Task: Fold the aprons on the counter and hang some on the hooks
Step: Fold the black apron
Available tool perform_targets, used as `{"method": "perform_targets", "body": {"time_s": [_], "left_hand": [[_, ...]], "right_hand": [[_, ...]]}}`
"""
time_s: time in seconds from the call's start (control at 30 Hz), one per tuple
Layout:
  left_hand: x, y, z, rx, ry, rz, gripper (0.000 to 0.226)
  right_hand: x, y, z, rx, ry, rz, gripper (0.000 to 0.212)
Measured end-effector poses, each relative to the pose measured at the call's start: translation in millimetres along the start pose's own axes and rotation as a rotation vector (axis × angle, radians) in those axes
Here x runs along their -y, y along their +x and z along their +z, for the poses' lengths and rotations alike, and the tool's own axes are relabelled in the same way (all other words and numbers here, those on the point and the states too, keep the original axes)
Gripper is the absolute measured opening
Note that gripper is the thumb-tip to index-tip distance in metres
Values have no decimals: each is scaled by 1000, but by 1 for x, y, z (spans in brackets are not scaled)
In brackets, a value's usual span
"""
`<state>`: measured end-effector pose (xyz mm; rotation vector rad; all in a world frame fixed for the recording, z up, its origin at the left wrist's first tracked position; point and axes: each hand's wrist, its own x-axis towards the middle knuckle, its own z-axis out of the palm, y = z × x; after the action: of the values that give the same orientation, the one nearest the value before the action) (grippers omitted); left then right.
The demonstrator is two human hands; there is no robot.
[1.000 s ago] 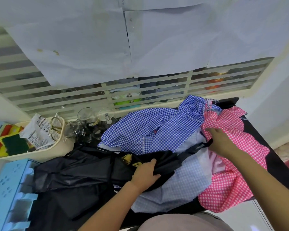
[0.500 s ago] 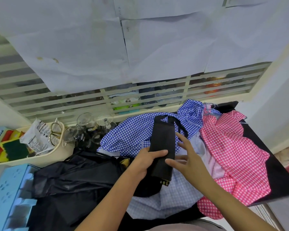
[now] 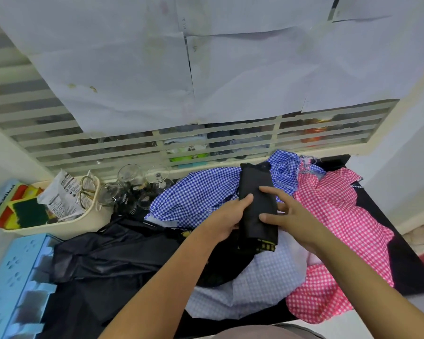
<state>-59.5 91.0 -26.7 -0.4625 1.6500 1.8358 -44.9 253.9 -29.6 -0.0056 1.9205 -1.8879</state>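
A narrow black apron part point(image 3: 256, 192) is held up above the pile on the dark counter point(image 3: 402, 260). My left hand point(image 3: 227, 217) grips its left edge, thumb on the front. My right hand point(image 3: 289, 216) holds its right side, with fingers laid across the front. The rest of the black apron point(image 3: 113, 260) lies crumpled at the lower left. Around it lie a blue checked apron point(image 3: 201, 192), a pink checked apron point(image 3: 335, 216) and a pale blue checked apron point(image 3: 260, 285).
Several glasses point(image 3: 132, 184) stand at the back left beside a cream basket point(image 3: 54, 226) with sponges and packets. A light blue rack point(image 3: 12, 285) sits at the left edge. A slatted window point(image 3: 157, 143) covered with paper is behind. No hooks are in view.
Both hands lifted the black apron part off the pile and hold it upright. My right hand came over from the pink apron and now holds the black fabric.
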Motion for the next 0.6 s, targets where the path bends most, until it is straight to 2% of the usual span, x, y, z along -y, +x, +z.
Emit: {"method": "perform_targets", "body": {"time_s": [0.07, 0.2, 0.37, 0.43, 0.53, 0.6], "left_hand": [[-6, -3, 1, 43, -52, -11, 43], [-8, -9, 0, 152, -194, 13, 38], [-24, -23, -10, 103, 9, 218, 23], [-34, -28, -14, 84, 26, 268, 24], [-49, -36, -20, 81, 19, 309, 24], [-61, -42, -23, 95, 13, 330, 25]], "right_hand": [[8, -1, -4, 28, 69, -57, 49], [24, 4, -7, -10, -69, -222, 38], [43, 8, -10, -33, -203, -325, 41], [53, 4, -12, -8, -374, -358, 51], [72, -5, -18, 16, -815, -414, 70], [85, -8, -20, 36, -1011, -476, 81]]}}
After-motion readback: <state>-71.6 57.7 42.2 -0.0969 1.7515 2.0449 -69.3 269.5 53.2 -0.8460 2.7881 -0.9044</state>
